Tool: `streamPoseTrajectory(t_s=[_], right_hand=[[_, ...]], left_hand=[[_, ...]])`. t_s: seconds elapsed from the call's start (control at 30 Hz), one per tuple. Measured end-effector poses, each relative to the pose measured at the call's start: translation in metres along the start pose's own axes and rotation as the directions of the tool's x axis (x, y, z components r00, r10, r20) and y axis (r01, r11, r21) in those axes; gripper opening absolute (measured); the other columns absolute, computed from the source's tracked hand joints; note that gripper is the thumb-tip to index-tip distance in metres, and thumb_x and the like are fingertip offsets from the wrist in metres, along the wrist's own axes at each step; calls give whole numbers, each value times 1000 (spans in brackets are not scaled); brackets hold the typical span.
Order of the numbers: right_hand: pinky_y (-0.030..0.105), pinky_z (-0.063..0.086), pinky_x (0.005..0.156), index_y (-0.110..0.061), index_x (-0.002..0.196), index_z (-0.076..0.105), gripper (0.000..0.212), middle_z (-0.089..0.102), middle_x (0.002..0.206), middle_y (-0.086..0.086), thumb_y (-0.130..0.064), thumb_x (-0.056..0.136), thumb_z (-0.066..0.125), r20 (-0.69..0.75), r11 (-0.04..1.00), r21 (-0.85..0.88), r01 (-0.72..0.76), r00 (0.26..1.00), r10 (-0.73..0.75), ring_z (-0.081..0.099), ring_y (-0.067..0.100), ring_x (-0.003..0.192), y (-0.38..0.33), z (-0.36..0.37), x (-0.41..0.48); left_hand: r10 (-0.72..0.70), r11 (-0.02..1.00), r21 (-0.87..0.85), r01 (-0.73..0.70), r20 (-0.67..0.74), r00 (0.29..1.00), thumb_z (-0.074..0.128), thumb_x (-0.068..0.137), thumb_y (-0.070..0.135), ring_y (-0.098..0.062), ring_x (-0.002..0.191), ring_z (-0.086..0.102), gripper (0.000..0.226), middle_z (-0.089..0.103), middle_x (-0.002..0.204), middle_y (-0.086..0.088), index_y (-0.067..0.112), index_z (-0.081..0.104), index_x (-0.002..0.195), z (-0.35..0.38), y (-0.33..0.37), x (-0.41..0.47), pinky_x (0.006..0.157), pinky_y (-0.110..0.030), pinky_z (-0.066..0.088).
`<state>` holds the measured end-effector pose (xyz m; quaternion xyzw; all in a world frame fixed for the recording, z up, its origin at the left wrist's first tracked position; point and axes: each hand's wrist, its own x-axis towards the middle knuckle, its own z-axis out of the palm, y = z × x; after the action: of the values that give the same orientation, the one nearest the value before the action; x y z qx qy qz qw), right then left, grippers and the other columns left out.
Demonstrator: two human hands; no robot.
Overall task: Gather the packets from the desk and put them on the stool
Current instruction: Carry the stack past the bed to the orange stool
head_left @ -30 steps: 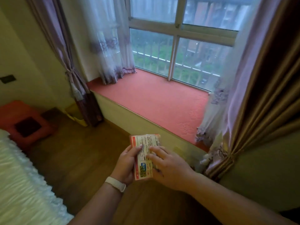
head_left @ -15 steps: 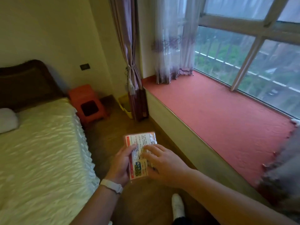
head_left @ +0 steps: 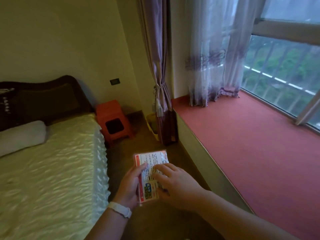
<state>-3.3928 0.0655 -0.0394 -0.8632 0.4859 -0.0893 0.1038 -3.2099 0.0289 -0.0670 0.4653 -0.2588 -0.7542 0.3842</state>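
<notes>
A stack of red-and-white printed packets [head_left: 150, 163] is held low in the middle of the view, above the wooden floor. My left hand [head_left: 129, 186], with a white band at the wrist, grips the stack from its left edge and underneath. My right hand [head_left: 174, 185] lies over the stack's right side, fingers spread on the top packet. The orange plastic stool [head_left: 112, 118] stands further ahead in the corner, between the bed and the tied curtain, with nothing on its top.
A bed with a cream quilt [head_left: 52, 167] fills the left. A red window seat [head_left: 251, 144] runs along the right. A tied purple curtain [head_left: 160, 94] and a yellow bin [head_left: 152, 125] stand beside the stool. A narrow strip of wooden floor [head_left: 142, 141] leads to the stool.
The view has swung left from the window: the bed and stool have come into the middle and look closer. Both hands keep the same hold on the packets.
</notes>
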Motion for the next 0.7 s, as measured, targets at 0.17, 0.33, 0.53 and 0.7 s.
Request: streamPoseTrajectory(t_s=[0.17,0.33,0.53,0.7], right_hand=[[43,26,111,-29,141,35,52,29,151,0,-39,94,56,35,996,-15,89,995,-89,21,23,141,34,-12,31],[45,20,113,-29,143,32,52,26,153,1,-40,96,51,66,988,-6,156,986,-155,17,25,142,43,-16,77],[40,27,111,-29,141,35,50,28,152,-2,-43,96,50,125,977,24,214,969,-215,20,21,140,44,-7,157],[40,30,110,-32,142,33,50,26,152,-3,-43,96,49,164,970,-6,243,957,-239,19,20,141,46,9,237]], left_hand=[[31,998,-46,-35,-85,996,63,87,34,-48,117,61,44,65,126,-27,16,64,128,15,9,29,103,-64,42],[81,990,-105,-99,-164,983,59,92,28,-48,112,63,40,67,122,-27,13,63,128,1,38,53,91,-56,52],[100,982,-127,-142,-291,951,59,93,27,-45,107,67,33,72,115,-24,13,67,122,-37,76,87,79,-49,58],[129,978,-111,-175,-338,932,62,92,26,-41,94,69,32,71,114,-28,11,67,120,-81,113,129,73,-46,59]])
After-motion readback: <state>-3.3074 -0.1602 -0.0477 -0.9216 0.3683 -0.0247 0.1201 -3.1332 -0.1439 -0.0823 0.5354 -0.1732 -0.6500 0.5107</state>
